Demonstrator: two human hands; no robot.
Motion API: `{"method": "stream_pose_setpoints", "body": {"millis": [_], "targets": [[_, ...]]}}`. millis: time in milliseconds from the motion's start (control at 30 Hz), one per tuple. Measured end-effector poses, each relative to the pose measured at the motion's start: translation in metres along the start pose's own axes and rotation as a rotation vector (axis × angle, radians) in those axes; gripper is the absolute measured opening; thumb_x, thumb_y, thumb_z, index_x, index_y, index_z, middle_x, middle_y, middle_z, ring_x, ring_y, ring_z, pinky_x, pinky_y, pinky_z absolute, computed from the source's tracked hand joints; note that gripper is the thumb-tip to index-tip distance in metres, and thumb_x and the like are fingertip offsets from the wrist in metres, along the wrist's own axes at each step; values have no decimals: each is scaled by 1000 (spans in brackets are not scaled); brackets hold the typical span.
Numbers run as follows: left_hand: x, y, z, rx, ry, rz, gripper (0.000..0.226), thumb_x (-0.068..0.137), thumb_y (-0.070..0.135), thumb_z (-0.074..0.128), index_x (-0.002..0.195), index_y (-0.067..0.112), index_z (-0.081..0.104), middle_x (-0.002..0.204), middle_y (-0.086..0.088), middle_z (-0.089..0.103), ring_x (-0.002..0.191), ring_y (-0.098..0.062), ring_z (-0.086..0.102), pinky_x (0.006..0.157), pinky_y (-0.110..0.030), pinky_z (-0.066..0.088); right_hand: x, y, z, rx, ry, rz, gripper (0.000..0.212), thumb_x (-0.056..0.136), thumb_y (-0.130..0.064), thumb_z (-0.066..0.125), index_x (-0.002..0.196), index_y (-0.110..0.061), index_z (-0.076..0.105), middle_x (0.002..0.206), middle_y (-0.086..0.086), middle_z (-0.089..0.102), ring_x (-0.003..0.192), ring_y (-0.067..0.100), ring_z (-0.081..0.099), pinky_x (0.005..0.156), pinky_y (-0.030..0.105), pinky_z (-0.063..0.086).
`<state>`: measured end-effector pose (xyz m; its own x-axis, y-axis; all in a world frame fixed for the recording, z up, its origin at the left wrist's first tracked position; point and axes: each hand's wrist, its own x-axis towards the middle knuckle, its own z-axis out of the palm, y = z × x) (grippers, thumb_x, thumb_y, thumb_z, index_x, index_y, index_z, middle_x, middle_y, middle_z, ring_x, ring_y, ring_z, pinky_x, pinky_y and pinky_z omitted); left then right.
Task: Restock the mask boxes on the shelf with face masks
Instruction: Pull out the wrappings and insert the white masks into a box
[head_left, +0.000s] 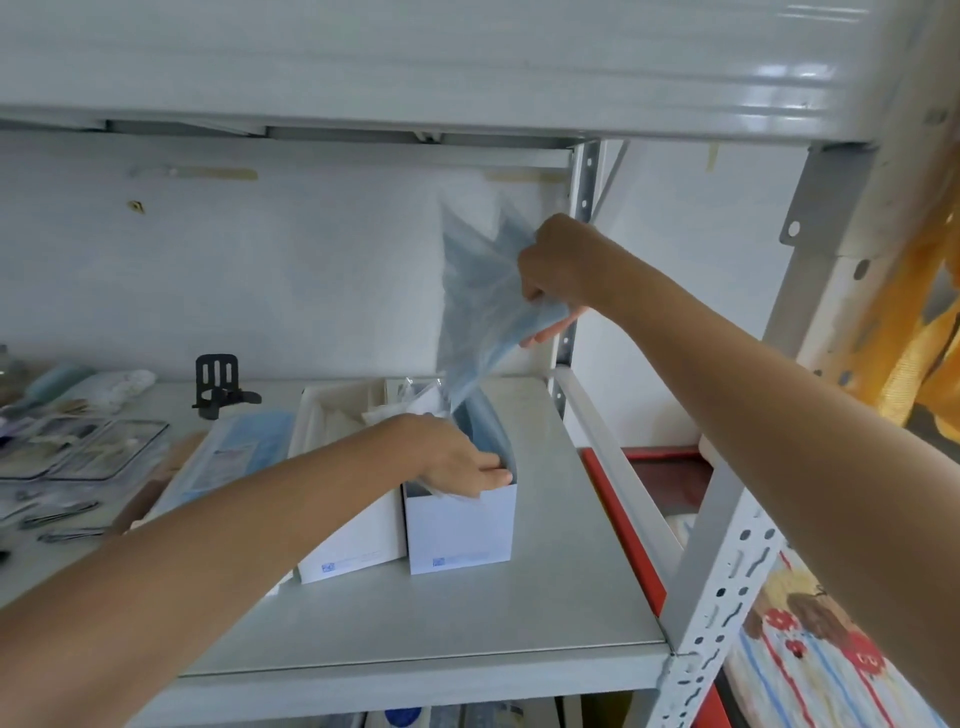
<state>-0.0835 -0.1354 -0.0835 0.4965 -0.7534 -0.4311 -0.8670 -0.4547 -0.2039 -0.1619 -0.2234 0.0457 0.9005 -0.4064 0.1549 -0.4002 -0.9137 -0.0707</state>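
Observation:
Two white mask boxes stand side by side on the grey shelf (545, 597). The right box (460, 535) is open at the top, with blue masks inside. My left hand (457, 460) grips its near top edge. My right hand (553, 262) is raised above the box, shut on a clear plastic bag of blue face masks (480, 306); the bag's lower end hangs down into the open box. The left box (358, 540) lies partly hidden behind my left forearm.
A white tray (332, 410) with packets sits behind the boxes. A flat blue mask pack (234, 457), a black stand (218, 384) and instrument packs (78, 452) lie to the left. A shelf upright (582, 249) stands just behind my right hand; another shelf board is overhead.

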Motion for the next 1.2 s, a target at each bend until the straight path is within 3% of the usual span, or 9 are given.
{"method": "stream_pose_setpoints", "body": {"millis": [200,333,533,600,733,833,933,1100,1200], "targets": [[-13,8,1,-99,-53,28,64,91,63,12,140,29,35,151,1,40,137,-27,36,112,-38,25,14,-4,31,-142,-173,-39,57,83,-52,57,44,-15,38,48,-9,41,48,11,36,62,11,27],[-13,10,2,-149,-111,69,67,93,61,14,146,24,32,155,2,33,142,-22,31,112,-35,23,27,-5,47,155,-281,126,51,90,-37,55,49,-14,37,15,-9,37,46,12,40,49,6,28],[-17,11,4,-198,-28,131,51,98,46,17,92,12,55,90,-1,55,94,-20,47,84,-26,32,26,-24,59,230,-117,111,33,89,-6,46,58,-12,38,58,3,46,47,14,46,41,18,37],[-16,11,8,-186,34,155,51,100,39,19,97,6,57,90,-4,54,88,-18,44,81,-26,31,22,-33,78,188,-99,98,27,88,-3,42,61,-4,42,58,5,44,48,16,44,41,20,34],[-11,7,17,-233,136,204,45,100,31,23,66,9,44,74,-5,48,77,-20,43,78,-32,36,8,-32,122,215,-108,73,27,95,-7,37,115,3,51,106,19,61,92,29,62,58,22,40],[-16,5,15,-281,71,203,44,100,30,25,85,6,58,78,-2,50,80,-17,44,82,-30,37,-4,-21,138,385,-153,131,24,95,-9,38,115,2,45,82,8,49,63,16,46,50,18,30],[-26,-9,7,-322,80,212,42,97,38,35,115,13,64,88,8,60,88,-11,49,85,-21,35,-8,-10,137,356,-298,100,43,97,-16,41,132,6,36,94,10,42,85,20,42,73,28,36],[-35,-44,-9,-162,245,140,57,84,62,27,96,24,68,100,1,67,92,-16,59,88,-29,46,-9,-14,132,112,-300,-30,54,93,-3,40,141,5,17,65,0,35,55,13,38,46,17,32],[-35,-57,-13,-357,293,44,56,94,53,23,97,22,69,116,-1,65,110,-20,58,103,-34,42,-19,-15,131,4,-457,-79,65,94,-10,43,146,2,6,96,13,53,71,17,52,47,15,35]]}}
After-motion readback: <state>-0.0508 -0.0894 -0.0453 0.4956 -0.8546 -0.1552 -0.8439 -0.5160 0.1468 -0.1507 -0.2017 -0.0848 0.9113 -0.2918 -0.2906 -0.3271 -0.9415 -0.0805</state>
